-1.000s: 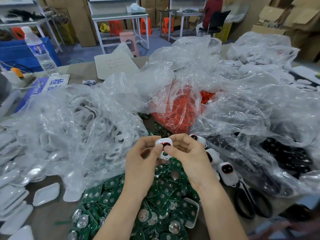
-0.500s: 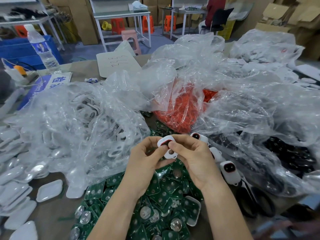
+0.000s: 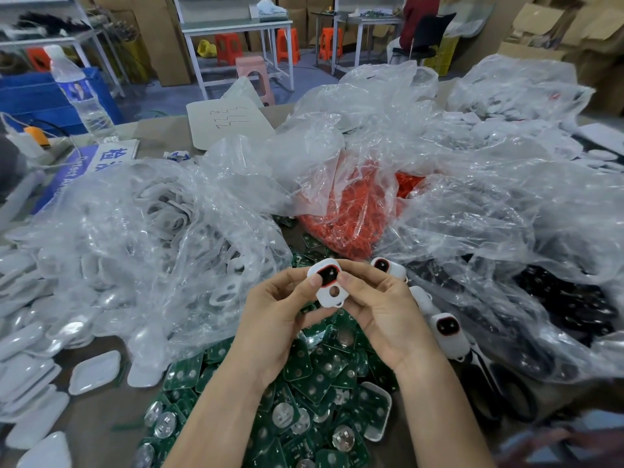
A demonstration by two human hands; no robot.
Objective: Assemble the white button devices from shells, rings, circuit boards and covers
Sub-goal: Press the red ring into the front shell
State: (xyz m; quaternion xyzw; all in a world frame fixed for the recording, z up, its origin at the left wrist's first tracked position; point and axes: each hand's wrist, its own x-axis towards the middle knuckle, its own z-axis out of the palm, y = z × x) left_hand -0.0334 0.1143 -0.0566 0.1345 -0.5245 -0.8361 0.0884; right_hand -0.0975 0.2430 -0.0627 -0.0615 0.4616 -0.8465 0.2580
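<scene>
Both hands hold one white shell (image 3: 329,285) above the table's middle; it has a red ring around a dark window and a round hole below. My left hand (image 3: 275,315) pinches its left edge, my right hand (image 3: 378,305) its right edge. A heap of green circuit boards (image 3: 304,393) lies under my wrists. Assembled white devices (image 3: 449,336) lie in a row to the right. Red rings (image 3: 351,211) fill a clear bag behind. White shells (image 3: 162,238) sit in a bag at the left, and white covers (image 3: 27,376) are stacked at the far left.
A bag of black parts (image 3: 567,298) lies at the right, with black scissors (image 3: 489,390) in front of it. A water bottle (image 3: 82,92), a blue sign (image 3: 77,167) and a white card (image 3: 229,123) stand at the back. More bagged white parts (image 3: 506,92) fill the far right.
The two hands have turned the shell a little, so its red-ringed window and round hole now face me more fully. The hands stay in the same place.
</scene>
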